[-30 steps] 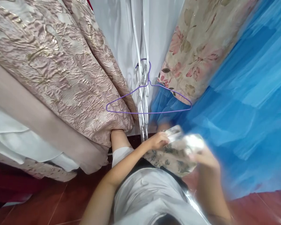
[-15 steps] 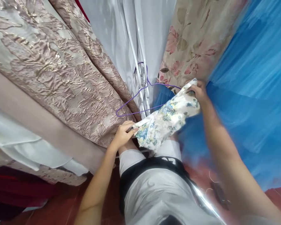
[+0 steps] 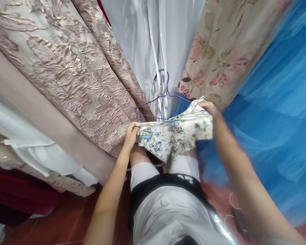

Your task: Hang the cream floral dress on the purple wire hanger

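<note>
A white garment with blue and yellow flowers point(image 3: 173, 136) is stretched between my hands, in front of my thighs. My left hand point(image 3: 131, 135) is closed on its left upper corner, thumb and fingers pinching the cloth. Higher up on the other side, my right hand point(image 3: 209, 108) pinches the right upper corner. Behind the upper edge is a thin purple hanger point(image 3: 167, 90). Its left arm shows bare, while the right arm runs to the garment's right corner and is partly hidden there. The hanger's hook is among white straps point(image 3: 155, 54).
Pink-gold brocade cloth point(image 3: 73, 78) hangs at the left, with white sheer fabric point(image 3: 127, 34) behind the hanger. Beige floral fabric point(image 3: 216, 51) and blue tulle point(image 3: 270, 112) hang at the right. Below is a red tiled floor point(image 3: 68, 221).
The garment has turned closer to level and spread wider. My right hand has come down and slightly left; my left hand has moved up and left. The hanger appears shifted right.
</note>
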Demonstrator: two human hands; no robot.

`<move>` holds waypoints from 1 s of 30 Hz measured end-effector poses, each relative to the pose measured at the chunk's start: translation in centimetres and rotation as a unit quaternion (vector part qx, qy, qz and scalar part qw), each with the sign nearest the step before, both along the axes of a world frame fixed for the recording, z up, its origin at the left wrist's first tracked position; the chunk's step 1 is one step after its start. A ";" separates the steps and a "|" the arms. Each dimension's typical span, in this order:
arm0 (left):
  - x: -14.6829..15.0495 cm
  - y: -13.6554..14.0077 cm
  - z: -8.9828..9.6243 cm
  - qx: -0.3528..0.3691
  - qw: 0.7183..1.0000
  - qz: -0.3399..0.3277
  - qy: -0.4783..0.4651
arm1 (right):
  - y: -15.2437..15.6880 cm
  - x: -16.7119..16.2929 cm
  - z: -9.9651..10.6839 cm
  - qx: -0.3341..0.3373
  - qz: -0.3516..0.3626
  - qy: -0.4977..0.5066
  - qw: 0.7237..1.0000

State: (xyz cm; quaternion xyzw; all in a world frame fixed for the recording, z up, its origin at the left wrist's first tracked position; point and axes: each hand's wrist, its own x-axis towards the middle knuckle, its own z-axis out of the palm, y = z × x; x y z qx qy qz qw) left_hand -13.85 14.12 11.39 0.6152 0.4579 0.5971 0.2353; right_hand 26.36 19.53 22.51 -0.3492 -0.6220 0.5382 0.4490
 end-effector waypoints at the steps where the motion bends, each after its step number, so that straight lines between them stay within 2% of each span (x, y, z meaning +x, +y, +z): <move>1: -0.2 0.7 0.1 0.000 1.000 0.008 -0.009 | 0.5 -0.9 0.0 -0.002 -0.005 0.017 1.000; 4: -1.1 1.8 0.7 0.004 1.000 0.027 -0.001 | 1.4 -3.1 0.7 -0.008 -0.001 0.022 1.000; 7: -3.0 2.0 1.2 0.027 0.993 0.051 0.101 | 0.7 -3.9 2.4 0.009 0.014 -0.033 0.999; 11: -5.7 2.7 2.0 0.055 0.942 0.042 0.328 | -1.4 -4.0 4.6 0.077 -0.008 -0.076 0.994; 13: -6.3 3.8 2.9 0.053 0.922 0.038 0.383 | -1.9 -4.2 5.3 0.101 -0.016 -0.090 0.991; 15: -6.2 5.0 4.3 0.067 0.925 0.060 0.369 | -2.0 -4.3 5.7 0.104 -0.014 -0.101 0.989; 18: -4.5 6.3 7.7 0.130 0.956 0.099 0.243 | -1.7 -4.3 5.9 0.091 -0.016 -0.101 0.991; 20: -2.7 6.6 9.9 0.169 0.968 0.080 0.165 | -1.6 -4.3 5.8 0.079 -0.027 -0.097 0.992; 22: -0.9 6.5 11.4 0.187 0.972 0.038 0.136 | -1.3 -4.3 5.4 0.067 -0.035 -0.099 0.992; 25: 1.0 6.2 11.8 0.150 0.978 -0.008 0.148 | -1.0 -4.0 4.7 0.079 -0.052 -0.112 0.989; 27: 1.4 5.7 11.2 0.099 0.981 -0.032 0.164 | -0.9 -3.7 3.9 0.138 -0.094 -0.136 0.977; 30: 1.3 4.3 10.4 0.067 0.976 -0.042 0.202 | -1.2 -3.1 2.5 0.260 -0.201 -0.205 0.922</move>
